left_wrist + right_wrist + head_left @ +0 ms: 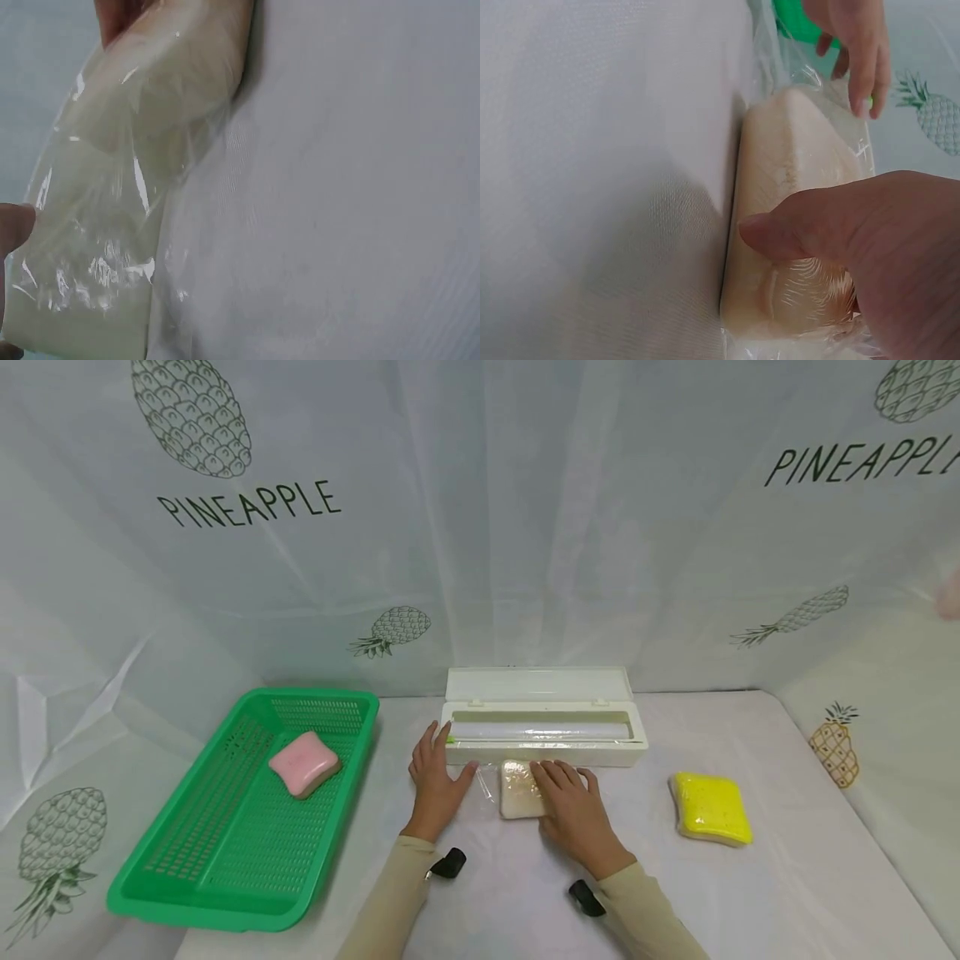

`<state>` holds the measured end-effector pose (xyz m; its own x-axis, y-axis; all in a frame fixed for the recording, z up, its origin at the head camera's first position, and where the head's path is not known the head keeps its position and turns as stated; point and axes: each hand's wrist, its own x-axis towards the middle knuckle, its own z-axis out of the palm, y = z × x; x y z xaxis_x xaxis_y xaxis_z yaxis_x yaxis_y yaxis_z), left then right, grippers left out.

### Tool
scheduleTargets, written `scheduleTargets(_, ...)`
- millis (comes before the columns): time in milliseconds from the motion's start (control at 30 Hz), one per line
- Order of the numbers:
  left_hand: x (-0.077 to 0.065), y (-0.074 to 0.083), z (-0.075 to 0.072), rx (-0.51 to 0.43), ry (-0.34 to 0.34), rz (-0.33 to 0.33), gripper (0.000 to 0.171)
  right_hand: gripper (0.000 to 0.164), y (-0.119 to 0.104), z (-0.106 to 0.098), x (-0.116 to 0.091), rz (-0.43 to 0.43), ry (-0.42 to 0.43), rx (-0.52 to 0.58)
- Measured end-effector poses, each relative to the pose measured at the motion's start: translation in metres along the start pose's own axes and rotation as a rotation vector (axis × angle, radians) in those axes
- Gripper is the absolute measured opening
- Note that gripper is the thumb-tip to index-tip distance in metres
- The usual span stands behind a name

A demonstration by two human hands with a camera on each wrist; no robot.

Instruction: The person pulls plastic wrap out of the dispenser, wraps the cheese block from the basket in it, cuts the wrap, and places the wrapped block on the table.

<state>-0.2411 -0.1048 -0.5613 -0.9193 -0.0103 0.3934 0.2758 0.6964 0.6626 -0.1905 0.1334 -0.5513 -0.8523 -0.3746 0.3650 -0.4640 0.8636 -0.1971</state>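
On the white table sits a beige pillow-shaped block (520, 792), with clear cling film (112, 195) over it and stretching off to its left. My right hand (577, 806) holds the block from its right side, fingers on top and the thumb (780, 232) against its near face. My left hand (437, 781) is at the left end of the cling film dispenser (543, 753), fingers spread and fairly straight, with the fingertips near a small green cutter tab (450, 739). The dispenser's lid stands up, and a film roll (540, 731) lies inside.
A green basket (330, 893) stands at the left with a pink pillow-shaped block (303, 764) in it. To the right lies a yellow one (711, 808) with a shiny surface. A pineapple-print curtain (525, 527) hangs behind the table.
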Motion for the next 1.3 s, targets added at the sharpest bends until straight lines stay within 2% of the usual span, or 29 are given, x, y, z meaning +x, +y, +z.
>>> scheduleTargets(67, 0.002, -0.004, 0.0, -0.016, -0.006, 0.002, 0.075, 0.076, 0.0, 0.0, 0.0, 0.001, 0.001, 0.002)
scheduleTargets(300, 0.01, -0.01, -0.002, -0.054, 0.046, 0.027, 0.065, 0.077, 0.002, 0.002, 0.0, -0.01, 0.016, 0.009)
scheduleTargets(567, 0.015, -0.023, -0.002, -0.026, 0.022, 0.035, 0.065, 0.076, 0.001, 0.002, 0.0, -0.009, 0.017, 0.005)
scheduleTargets(700, 0.015, -0.029, -0.002, -0.016, 0.034, 0.053, 0.066, 0.078, 0.001, 0.002, -0.001, -0.017, 0.016, 0.017)
scheduleTargets(1000, 0.015, -0.033, -0.003, 0.01, 0.03, 0.063, 0.067, 0.091, -0.005, -0.004, -0.004, -0.032, 0.045, 0.057)
scheduleTargets(1133, 0.015, -0.035, -0.003, 0.029, 0.02, 0.067, 0.068, 0.082, -0.018, -0.007, 0.001, -0.061, 0.101, 0.079)
scheduleTargets(1300, 0.014, -0.034, -0.004, 0.064, 0.006, 0.063, 0.068, 0.068, -0.04, -0.005, 0.019, -0.109, 0.148, 0.117)
